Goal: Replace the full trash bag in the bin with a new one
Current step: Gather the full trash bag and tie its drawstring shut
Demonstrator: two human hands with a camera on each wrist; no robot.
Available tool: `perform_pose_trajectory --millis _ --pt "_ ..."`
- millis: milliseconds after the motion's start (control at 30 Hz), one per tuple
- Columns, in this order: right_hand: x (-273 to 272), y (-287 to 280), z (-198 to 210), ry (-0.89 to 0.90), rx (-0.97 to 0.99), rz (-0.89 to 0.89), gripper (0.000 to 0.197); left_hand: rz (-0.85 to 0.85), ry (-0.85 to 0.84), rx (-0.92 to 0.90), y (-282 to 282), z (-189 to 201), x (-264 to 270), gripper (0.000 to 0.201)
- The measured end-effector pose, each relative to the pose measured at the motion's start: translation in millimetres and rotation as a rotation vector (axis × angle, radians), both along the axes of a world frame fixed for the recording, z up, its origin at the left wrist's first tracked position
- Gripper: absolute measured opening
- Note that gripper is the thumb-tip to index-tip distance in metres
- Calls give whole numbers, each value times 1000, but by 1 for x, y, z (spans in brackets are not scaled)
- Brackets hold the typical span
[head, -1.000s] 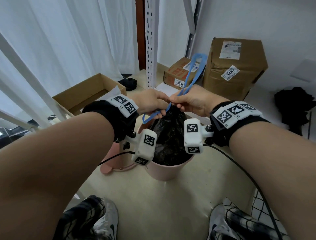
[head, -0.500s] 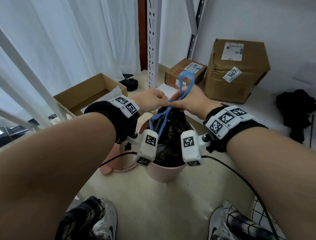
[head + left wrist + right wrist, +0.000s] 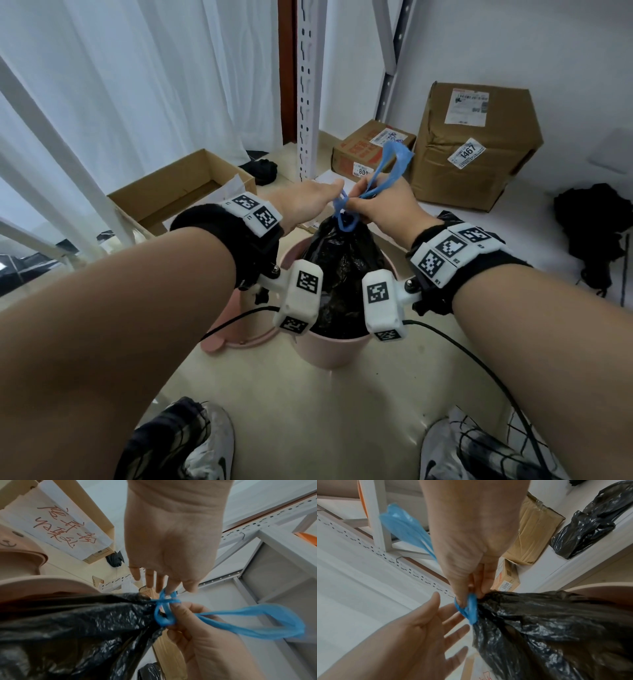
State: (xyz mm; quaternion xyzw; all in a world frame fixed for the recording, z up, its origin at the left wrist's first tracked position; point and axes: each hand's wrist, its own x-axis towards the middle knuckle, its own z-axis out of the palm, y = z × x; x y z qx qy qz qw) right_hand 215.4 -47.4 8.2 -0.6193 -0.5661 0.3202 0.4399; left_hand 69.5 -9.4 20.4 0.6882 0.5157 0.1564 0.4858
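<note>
The full black trash bag (image 3: 342, 270) sat in the pink bin (image 3: 330, 353), its neck gathered and wrapped by the blue drawstring (image 3: 347, 219). The right hand (image 3: 383, 209) pinched the drawstring at the knot, with the free loop trailing toward 1 o'clock. The left hand (image 3: 308, 202) was at 9 o'clock of the knot, fingers straight and holding nothing; the index fingertip (image 3: 169, 590) touched the wrap.

Probable faults from this state:

1. Knot slip. The wrap looked loose around the neck. With only 1 hand holding it, a lift by the loop could let the neck reopen and spill the contents.
2. Film tear. The thin film was bunched tightly at the neck; a sharp pull could split it there.
3. Bin drag. A full bag could stick to the wall and lift the light bin, which nothing held down.
</note>
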Motion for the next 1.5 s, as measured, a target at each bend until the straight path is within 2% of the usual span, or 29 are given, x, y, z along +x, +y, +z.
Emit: perform_pose_trajectory --millis 100,167,233,300,333,433,533,600,700,767,867,900,1000,1067,1133,1200,1333,1500 --pt "-3 -4 3 15 -11 51 13 -12 -26 7 -5 -1 4 57" --pt "-2 -5 5 32 -18 64 14 31 -140 10 -4 0 5 54" --pt "-1 -7 6 40 -29 77 13 94 -254 -14 -1 1 3 40" --pt "-1 -8 8 37 -57 80 8 126 -329 -44 1 3 1 15" --pt "0 -8 9 33 -73 79 6 153 -371 -63 2 4 0 11" --pt "4 -6 11 -8 -88 45 20 266 -462 -155 3 9 1 26" --pt "8 -1 15 -113 -111 -6 27 309 -401 -147 4 14 3 27" --pt "13 0 16 -180 -153 -7 23 312 -325 -110 8 14 -1 26" --pt "27 -3 6 -409 -278 5 22 321 -175 -121 11 4 -14 28" --pt "37 -5 -6 -448 -391 -39 19 338 -102 -166 10 -7 -18 26" --pt "29 -8 -16 -367 -459 -51 11 406 -172 -170 7 -13 -13 27" --pt "21 -8 -16 -281 -408 -12 12 443 -244 -168 8 -14 -11 26" --pt "-5 -11 -7 279 -284 -50 25 475 -503 -250 8 -14 -8 23" --pt "-13 -6 2 452 -229 -74 28 462 -650 -293 8 -11 -5 22" --pt "-17 -2 10 562 -189 -81 33 504 -830 -338 10 -3 -4 21" --pt "-17 0 13 631 -174 -82 34 538 -920 -324 15 5 -4 26" --pt "-11 -2 9 580 -238 -85 38 575 -865 -226 23 4 -11 33" --pt "0 -3 2 520 -363 -145 41 575 -596 -136 29 -11 -17 33"
